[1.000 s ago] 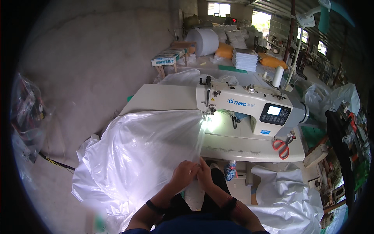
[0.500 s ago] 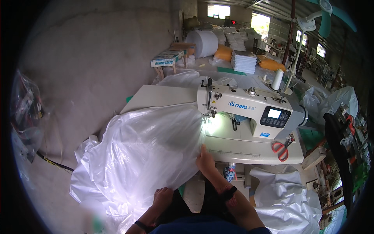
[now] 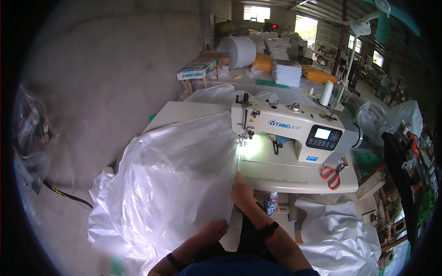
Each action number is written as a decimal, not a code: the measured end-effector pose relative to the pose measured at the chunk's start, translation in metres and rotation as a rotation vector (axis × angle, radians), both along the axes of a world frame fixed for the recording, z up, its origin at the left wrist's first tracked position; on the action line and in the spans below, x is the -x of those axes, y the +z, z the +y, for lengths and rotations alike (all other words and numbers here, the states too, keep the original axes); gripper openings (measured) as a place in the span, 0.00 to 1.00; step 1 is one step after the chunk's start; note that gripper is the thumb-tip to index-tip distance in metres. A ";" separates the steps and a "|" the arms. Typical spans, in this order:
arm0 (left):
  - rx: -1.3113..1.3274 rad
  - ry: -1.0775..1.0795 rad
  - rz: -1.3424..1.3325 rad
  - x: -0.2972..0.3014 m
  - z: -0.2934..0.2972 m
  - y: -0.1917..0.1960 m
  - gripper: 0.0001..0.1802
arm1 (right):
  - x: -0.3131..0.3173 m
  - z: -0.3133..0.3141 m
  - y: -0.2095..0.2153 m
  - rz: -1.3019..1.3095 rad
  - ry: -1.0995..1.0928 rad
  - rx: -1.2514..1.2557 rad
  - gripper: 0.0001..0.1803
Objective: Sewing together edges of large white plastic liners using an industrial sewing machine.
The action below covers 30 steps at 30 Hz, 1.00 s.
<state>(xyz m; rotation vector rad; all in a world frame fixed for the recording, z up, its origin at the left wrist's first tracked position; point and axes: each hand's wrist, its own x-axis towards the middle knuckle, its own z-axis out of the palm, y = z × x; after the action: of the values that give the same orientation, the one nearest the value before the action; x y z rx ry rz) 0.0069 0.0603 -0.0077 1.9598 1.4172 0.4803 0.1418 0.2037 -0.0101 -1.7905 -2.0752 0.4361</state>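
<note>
Plastic sheet: a large translucent white plastic sheet [image 3: 170,184] lies spread over the left half of the counter [image 3: 184,112] and spills off its front and left edges toward the floor; its right edge runs up to the needle area of the machine.
Right hand: the right hand [image 3: 241,191] rests at the front edge of the counter, fingers closed on the right edge of the plastic sheet, just below the lit needle area.
Left hand: the left hand [image 3: 212,230] is lower, off the counter's front edge, touching the hanging lower edge of the plastic sheet; how far its fingers are curled I cannot tell.
Sewing machine: a white industrial sewing machine [image 3: 294,131] stands on the right half of the counter, a lamp shining under its head and a dark control panel on its body.
Scissors: red-handled scissors [image 3: 332,174] lie on the counter near its right front corner, in front of the machine.
Thread: a white thread cone [image 3: 326,94] stands upright behind the machine.
Floor, right: more crumpled white plastic [image 3: 340,230] lies beside the person's right arm, below the counter.
Background: a big white roll [image 3: 237,50] and a stack of white sheets [image 3: 287,72] sit well behind the counter.
</note>
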 end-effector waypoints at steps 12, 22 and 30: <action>-0.612 0.487 0.083 0.069 0.094 -0.013 0.17 | -0.004 -0.053 -0.060 1.009 -0.051 0.564 0.26; -0.331 0.394 0.680 0.142 0.228 -0.001 0.30 | -0.041 -0.103 -0.087 1.381 0.331 1.133 0.19; -0.087 0.316 0.773 0.141 0.270 0.045 0.32 | -0.047 -0.109 -0.094 0.878 0.333 1.268 0.21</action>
<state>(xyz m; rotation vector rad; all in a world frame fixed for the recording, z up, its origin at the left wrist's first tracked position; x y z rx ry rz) -0.1340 0.3304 0.0371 2.0976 2.2281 -0.1216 0.1892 0.0944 -0.1045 -1.1674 -1.3930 2.4792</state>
